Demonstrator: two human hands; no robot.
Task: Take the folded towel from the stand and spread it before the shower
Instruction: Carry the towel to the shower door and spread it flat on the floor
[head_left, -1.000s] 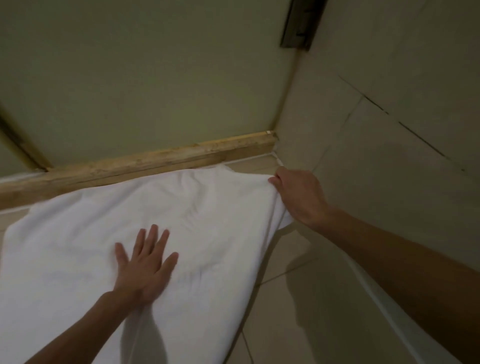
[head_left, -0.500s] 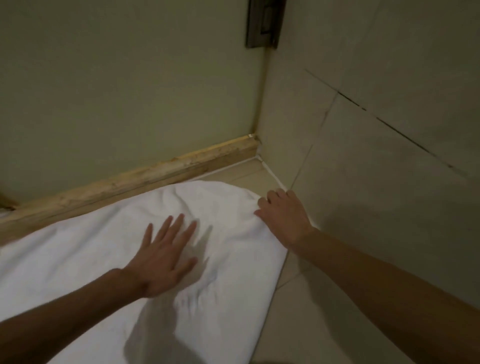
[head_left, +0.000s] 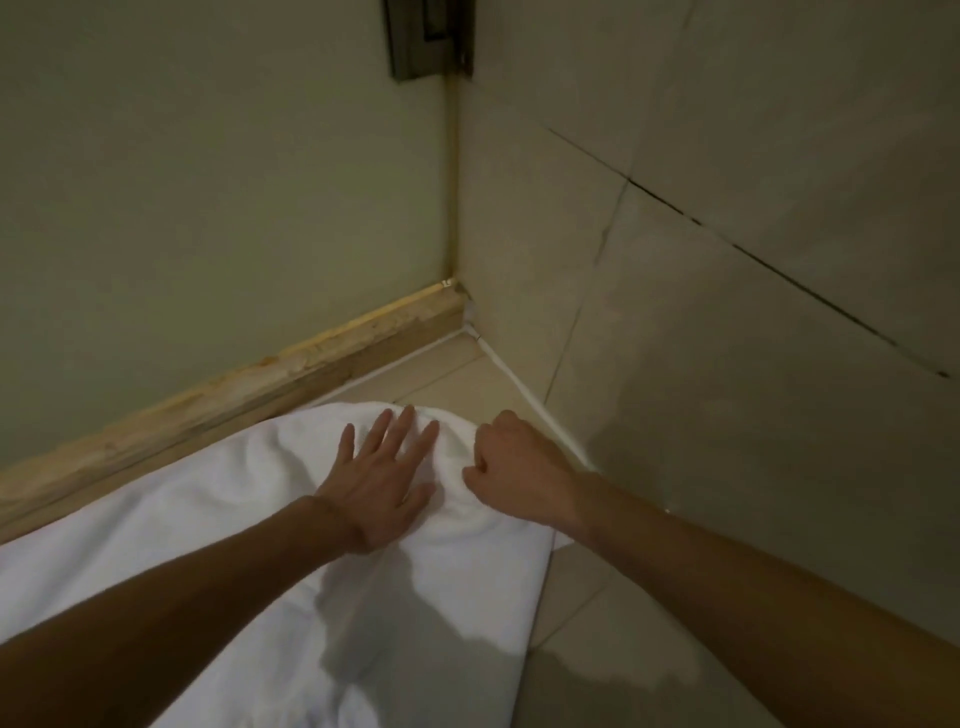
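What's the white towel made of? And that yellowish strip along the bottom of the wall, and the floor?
Towel: soft white cloth, probably cotton; it wrinkles and bunches.
Strip: looks like bare wood, matt, with grain and worn pale patches.
Floor: likely glazed tile, smooth and slightly shiny, with straight joint lines.

The towel (head_left: 208, 519) runs off the left and bottom edges; the right hand (head_left: 511, 467) hides its curled fingertips.
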